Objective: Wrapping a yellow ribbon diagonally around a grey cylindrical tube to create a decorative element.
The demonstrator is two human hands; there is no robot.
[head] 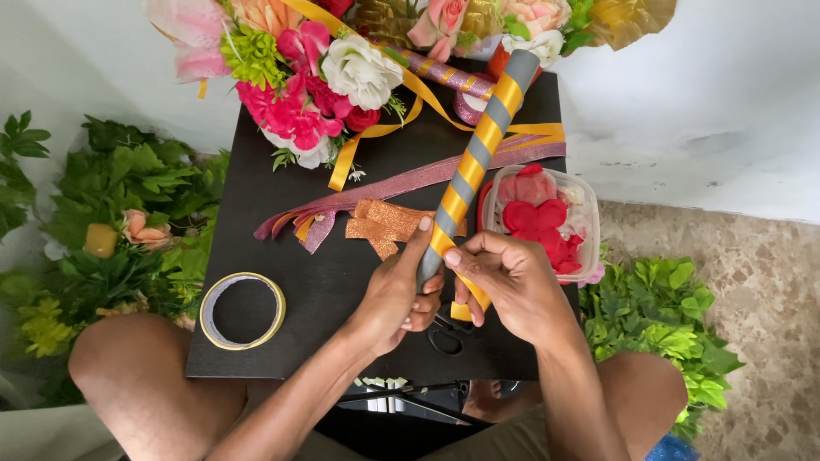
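At the centre of the frame the left hand (pixel 395 294) grips the lower end of a grey tube (pixel 474 162) (already spiralled with yellow ribbon (pixel 468 172)), which slants toward the upper right over the black counter (pixel 325 290). The right hand (pixel 512 282) pinches the ribbon against the tube. A tape roll (pixel 243 311) lies at lower left.

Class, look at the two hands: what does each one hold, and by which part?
The left hand grips the grey tube at its lower end; the right hand pinches the yellow ribbon wound there.
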